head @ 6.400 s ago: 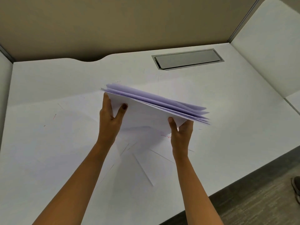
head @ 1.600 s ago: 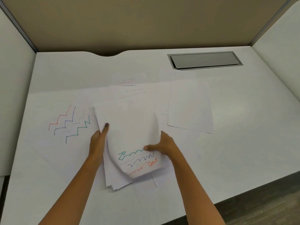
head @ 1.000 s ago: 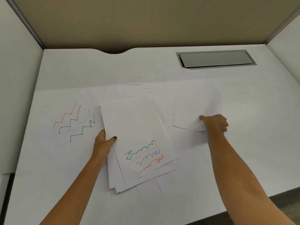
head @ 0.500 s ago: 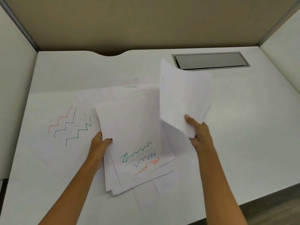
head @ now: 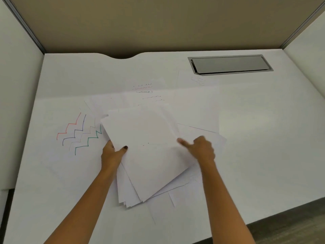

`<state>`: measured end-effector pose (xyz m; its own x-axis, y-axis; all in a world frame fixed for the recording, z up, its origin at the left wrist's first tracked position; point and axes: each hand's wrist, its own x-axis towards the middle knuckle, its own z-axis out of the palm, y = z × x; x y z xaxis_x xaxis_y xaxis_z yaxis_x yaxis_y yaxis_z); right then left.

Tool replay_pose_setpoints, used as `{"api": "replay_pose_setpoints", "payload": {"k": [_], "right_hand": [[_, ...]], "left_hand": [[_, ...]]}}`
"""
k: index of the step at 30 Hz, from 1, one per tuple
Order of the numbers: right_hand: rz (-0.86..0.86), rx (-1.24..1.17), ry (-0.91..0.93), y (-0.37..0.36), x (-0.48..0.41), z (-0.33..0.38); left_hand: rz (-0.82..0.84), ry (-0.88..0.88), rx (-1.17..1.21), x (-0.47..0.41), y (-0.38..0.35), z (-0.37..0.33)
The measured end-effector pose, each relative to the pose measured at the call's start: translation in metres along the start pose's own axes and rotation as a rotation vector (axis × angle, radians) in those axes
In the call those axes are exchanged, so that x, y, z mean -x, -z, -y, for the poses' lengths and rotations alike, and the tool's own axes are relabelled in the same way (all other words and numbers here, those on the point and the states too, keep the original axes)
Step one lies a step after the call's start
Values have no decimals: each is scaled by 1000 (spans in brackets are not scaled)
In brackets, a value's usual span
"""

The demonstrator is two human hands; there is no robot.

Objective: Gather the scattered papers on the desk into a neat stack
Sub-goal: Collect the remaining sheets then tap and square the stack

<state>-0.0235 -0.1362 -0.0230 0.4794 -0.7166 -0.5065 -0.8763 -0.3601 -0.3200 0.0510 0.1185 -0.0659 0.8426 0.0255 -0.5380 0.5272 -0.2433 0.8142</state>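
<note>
- Stack (head: 149, 155) lies at desk (head: 263, 138) centre, its near edges fanned out at 6 o'clock.
- We pinch the stack's 9 o'clock edge in the left hand (head: 112, 154), thumb on top.
- Right hand (head: 200, 148) is loosely curled and blurred at 3 o'clock, holding nothing that we can make out.
- We should square the edges before fetching the zigzag sheet (head: 77, 134) at 9 o'clock.

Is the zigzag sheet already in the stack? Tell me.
No, the zigzag sheet lies flat on the desk beside the stack, which the left hand grips.
</note>
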Motion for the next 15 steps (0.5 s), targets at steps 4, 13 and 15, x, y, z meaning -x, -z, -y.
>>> {"api": "replay_pose_setpoints", "payload": {"k": [4,13,15], "right_hand": [[-281,-165,-141,27,-56,5],[-358,-217,-211,32,-103,19],[-362,-171,-208,30,-104,23]], "left_hand": [[9,-42,6,2,1,0],[39,-92,-15,0,4,-4],[53,-94,-21,-1,5,-5]]}}
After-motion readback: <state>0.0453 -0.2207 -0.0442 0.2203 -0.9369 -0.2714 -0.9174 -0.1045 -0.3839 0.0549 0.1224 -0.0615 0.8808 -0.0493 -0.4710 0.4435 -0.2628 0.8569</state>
